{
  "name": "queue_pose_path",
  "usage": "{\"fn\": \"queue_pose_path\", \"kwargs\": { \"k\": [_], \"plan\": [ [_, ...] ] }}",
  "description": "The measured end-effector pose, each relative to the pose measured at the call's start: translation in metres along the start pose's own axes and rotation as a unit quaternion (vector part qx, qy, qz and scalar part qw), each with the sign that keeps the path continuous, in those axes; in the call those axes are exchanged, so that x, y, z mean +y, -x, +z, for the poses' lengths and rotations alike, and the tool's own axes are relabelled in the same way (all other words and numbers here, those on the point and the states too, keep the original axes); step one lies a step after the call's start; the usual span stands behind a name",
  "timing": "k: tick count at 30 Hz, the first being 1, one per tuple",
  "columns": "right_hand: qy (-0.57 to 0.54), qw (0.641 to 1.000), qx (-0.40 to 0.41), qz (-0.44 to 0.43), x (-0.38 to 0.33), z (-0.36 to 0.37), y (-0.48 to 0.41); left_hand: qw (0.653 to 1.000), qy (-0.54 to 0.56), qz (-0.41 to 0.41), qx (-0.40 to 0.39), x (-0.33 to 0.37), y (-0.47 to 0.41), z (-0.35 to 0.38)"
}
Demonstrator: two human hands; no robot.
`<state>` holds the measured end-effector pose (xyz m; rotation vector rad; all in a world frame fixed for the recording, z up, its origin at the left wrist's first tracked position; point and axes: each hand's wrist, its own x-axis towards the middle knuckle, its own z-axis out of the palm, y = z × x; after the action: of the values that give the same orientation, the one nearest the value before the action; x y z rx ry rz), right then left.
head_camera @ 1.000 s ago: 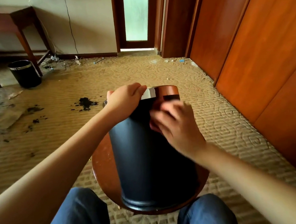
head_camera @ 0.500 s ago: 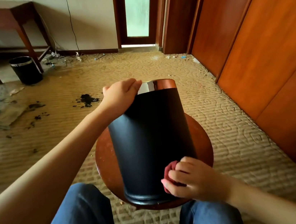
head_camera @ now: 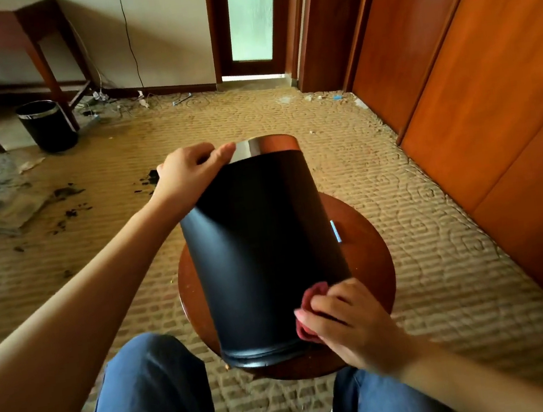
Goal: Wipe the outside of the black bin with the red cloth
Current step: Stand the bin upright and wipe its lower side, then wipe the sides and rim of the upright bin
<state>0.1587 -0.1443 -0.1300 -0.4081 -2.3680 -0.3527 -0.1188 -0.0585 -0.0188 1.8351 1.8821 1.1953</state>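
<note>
Most of the red cloth lies hidden under the right hand at the black bin's 5 o'clock corner; only a crumpled edge shows. The left hand's fingertips curl out of sight at the rim, 11 o'clock (the bin's inside and far wall are unseen). A blue label at 3 o'clock is too small to read. The bin covers the middle of the stool.

1. The room is moderately bright; daylight enters through the frosted glass door in the far wall.
2. The metal band of the black bin carries a pale glare, and a soft sheen runs down its left side.
3. The wooden panels on the right glow warm orange.
4. Straight lines bend near the edges, and the left forearm looks enlarged and a little soft.
</note>
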Motion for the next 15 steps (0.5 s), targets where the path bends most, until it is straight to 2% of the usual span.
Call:
{"fn": "queue_pose_path", "kwargs": {
  "k": [3,4,5,8,10,12,15],
  "plan": [
    [0.017,0.993,-0.056,-0.098,0.013,-0.008,-0.008,1.0,0.004,0.023,-0.002,0.006,0.005,0.003],
    [0.023,0.993,-0.05,-0.101,0.021,-0.008,-0.024,0.999,-0.001,0.033,-0.008,0.012,0.009,0.005],
    [0.029,0.996,-0.023,-0.075,0.033,-0.006,-0.046,0.999,-0.01,0.048,-0.009,0.016,0.011,0.007],
    [0.049,0.993,0.085,0.071,0.069,-0.007,-0.122,0.997,-0.021,0.072,-0.008,0.024,0.016,0.012],
    [0.047,0.988,0.102,0.11,0.075,-0.006,-0.145,0.998,-0.019,0.061,-0.003,0.021,0.013,0.01],
    [0.032,0.99,0.085,0.107,0.061,0.001,-0.129,0.999,-0.018,0.042,-0.008,0.023,0.006,0.006],
    [0.019,0.999,0.017,0.042,0.023,0.006,-0.061,0.997,-0.046,0.05,-0.026,0.031,-0.001,0.001]
  ]
}}
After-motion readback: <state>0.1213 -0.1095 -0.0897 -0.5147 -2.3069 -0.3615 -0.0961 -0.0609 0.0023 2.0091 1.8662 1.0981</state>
